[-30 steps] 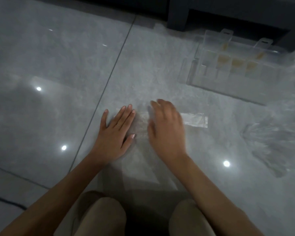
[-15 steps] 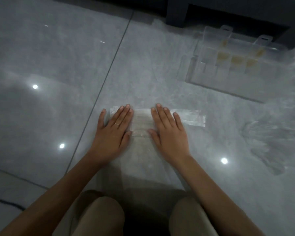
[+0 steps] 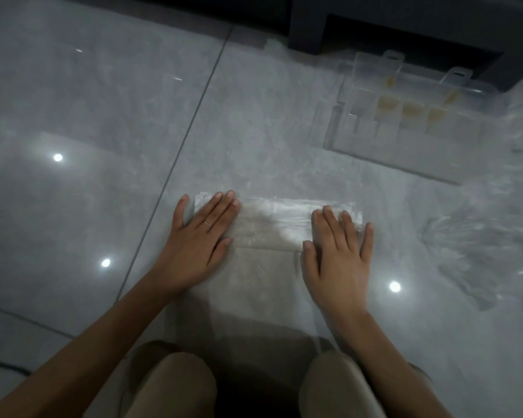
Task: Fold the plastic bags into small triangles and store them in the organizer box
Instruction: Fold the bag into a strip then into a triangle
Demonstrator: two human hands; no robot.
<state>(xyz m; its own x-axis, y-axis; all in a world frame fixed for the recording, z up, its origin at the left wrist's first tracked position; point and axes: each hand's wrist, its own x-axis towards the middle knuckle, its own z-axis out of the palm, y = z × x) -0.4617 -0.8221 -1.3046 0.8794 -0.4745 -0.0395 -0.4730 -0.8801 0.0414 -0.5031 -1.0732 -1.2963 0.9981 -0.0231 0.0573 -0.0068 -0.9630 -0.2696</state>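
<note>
From the head camera I see the plastic bag [image 3: 272,224] lying flat on the tiled floor [image 3: 88,116], just ahead of my knees [image 3: 175,384], with its far edge turned over into a doubled band. My left hand [image 3: 198,245] rests palm-down on the left end of that band, and my right hand [image 3: 337,257] rests on the right end. On both hands the fingers [image 3: 221,206] lie straight and flat, only slightly spread. They press down and grip nothing.

I judge this to be an early step: creasing the first lengthwise fold, with no triangle started. Next I would roll the band toward myself again, keeping both ends level so that the strip stays even. The film looks slippery on glossy tile, so steady pressure matters.

The organizer box [image 3: 399,152] sits open toward the far right of the floor, well apart from my hands. Yellowish folded pieces [image 3: 409,110] sit in some of its compartments; how many I cannot tell. A heap of loose bags [image 3: 480,245] lies at the right edge.
</note>
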